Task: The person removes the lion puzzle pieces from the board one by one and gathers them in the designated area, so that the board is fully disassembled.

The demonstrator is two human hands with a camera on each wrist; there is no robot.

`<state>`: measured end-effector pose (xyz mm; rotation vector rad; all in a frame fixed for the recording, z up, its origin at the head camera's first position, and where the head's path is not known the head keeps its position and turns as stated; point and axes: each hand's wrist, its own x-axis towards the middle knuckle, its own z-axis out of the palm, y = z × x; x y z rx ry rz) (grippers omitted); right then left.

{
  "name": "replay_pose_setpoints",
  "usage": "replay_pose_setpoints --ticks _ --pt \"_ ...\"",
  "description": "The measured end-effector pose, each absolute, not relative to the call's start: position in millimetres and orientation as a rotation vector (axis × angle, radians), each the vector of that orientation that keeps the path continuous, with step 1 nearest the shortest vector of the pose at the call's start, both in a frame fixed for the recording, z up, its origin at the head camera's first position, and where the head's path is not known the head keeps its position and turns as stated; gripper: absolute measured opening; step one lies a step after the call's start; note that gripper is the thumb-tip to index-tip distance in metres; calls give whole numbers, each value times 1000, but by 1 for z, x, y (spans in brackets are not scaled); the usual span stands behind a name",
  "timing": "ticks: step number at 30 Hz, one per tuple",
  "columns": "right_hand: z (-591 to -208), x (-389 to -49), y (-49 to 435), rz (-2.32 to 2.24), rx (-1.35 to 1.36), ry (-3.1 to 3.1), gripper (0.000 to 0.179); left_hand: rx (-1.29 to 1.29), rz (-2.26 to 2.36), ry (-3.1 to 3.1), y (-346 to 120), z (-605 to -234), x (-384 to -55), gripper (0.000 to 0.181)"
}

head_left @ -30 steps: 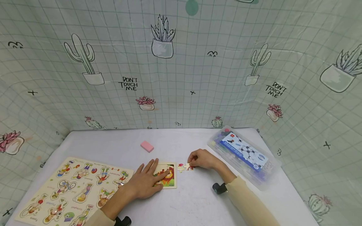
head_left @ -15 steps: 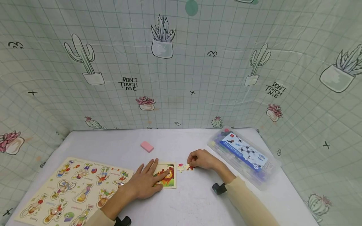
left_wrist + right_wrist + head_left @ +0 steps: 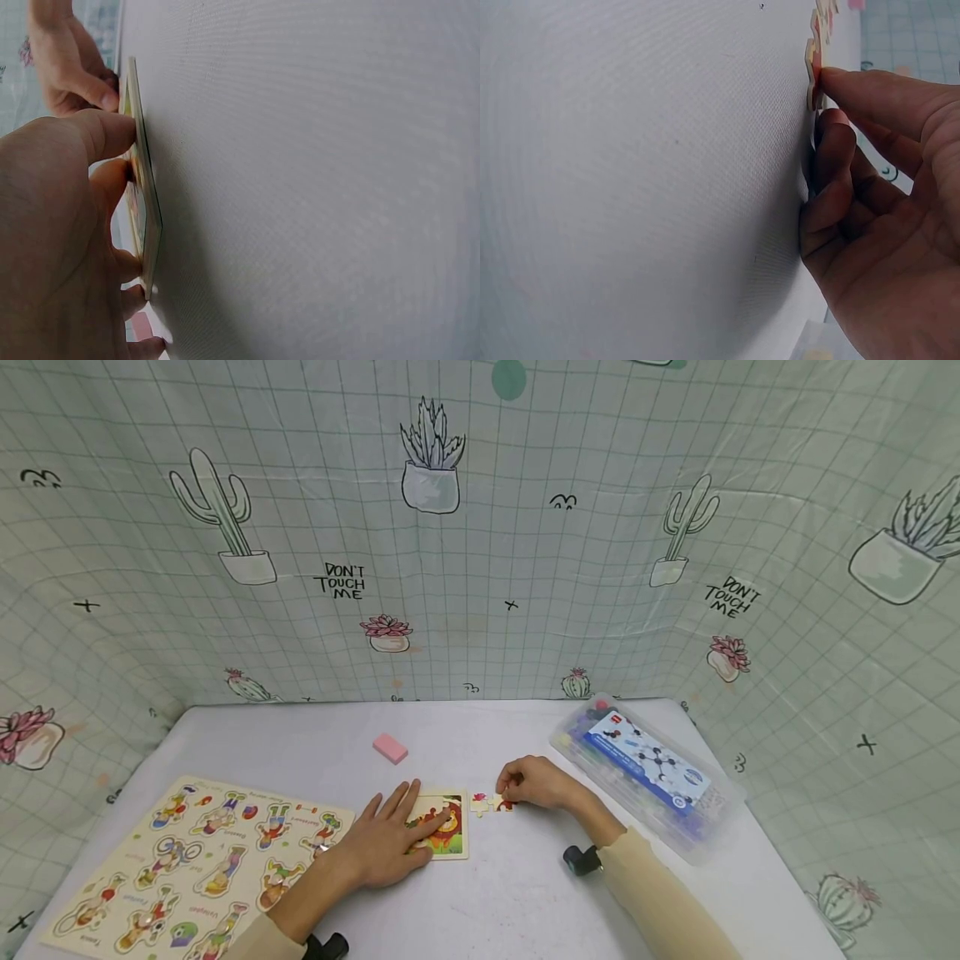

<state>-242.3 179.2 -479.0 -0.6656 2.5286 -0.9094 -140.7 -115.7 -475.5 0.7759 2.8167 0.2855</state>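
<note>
My left hand (image 3: 382, 852) lies with spread fingers on a small square puzzle board (image 3: 452, 852) that bears a lion picture. In the left wrist view its thumb and fingertips rest on the face and edge of the board (image 3: 152, 247). Just right of the board, a jigsaw piece with a pink flower (image 3: 478, 805) lies on the table. Beside it my right hand (image 3: 536, 782) pinches a red-and-cream jigsaw piece (image 3: 504, 806), its thumb on top. The right wrist view shows the other fingers curled near the table, partly hiding that piece (image 3: 814, 71).
A large board of sports figures (image 3: 202, 852) covers the table's left side, partly under the left forearm. A pink block (image 3: 390, 748) lies behind the left hand. To the right stands a clear plastic case (image 3: 648, 768) with a blue label. Printed cloth (image 3: 480, 552) hangs around the table.
</note>
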Motion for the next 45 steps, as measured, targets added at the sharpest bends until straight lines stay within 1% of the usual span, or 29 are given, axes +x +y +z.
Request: replay_pose_setpoints --ticks 19,27,35,45 --pt "-477 -241 179 -933 -668 2512 6 780 313 2835 -116 -477 -141 54" --pt "-475 -240 176 -888 -703 2563 5 830 361 2861 -114 -476 -140 54" --pt "-462 -229 146 -848 -831 2627 10 880 376 2886 -113 -476 -137 48" --pt "-466 -215 110 -640 -1046 2625 19 936 361 2868 -111 -476 -135 46"
